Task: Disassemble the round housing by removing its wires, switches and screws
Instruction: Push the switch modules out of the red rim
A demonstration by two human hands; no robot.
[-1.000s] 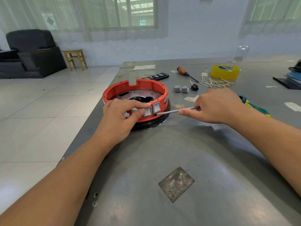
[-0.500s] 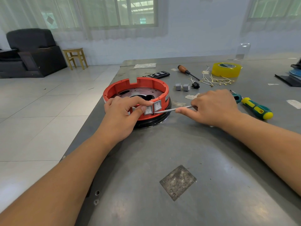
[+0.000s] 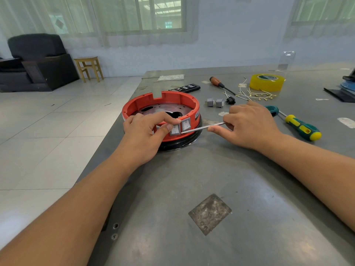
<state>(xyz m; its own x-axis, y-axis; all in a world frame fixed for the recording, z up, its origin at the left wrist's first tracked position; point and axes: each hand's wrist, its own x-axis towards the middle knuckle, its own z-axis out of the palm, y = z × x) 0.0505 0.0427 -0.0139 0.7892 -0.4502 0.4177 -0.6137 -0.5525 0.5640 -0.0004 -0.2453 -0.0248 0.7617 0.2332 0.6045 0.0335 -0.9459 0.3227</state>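
The round housing [image 3: 161,114], at centre frame on the worktop [image 3: 211,179], is steadied by the left hand [image 3: 146,135], its grip pinching one switch [image 3: 175,129], while the right hand [image 3: 249,123], grip clenched on a thin blade [image 3: 203,128], pries the switch's edge loose.

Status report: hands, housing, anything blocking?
Left hand steadies red housing. Right hand holds screwdriver, tip at two mounted switches. Nothing blocking.
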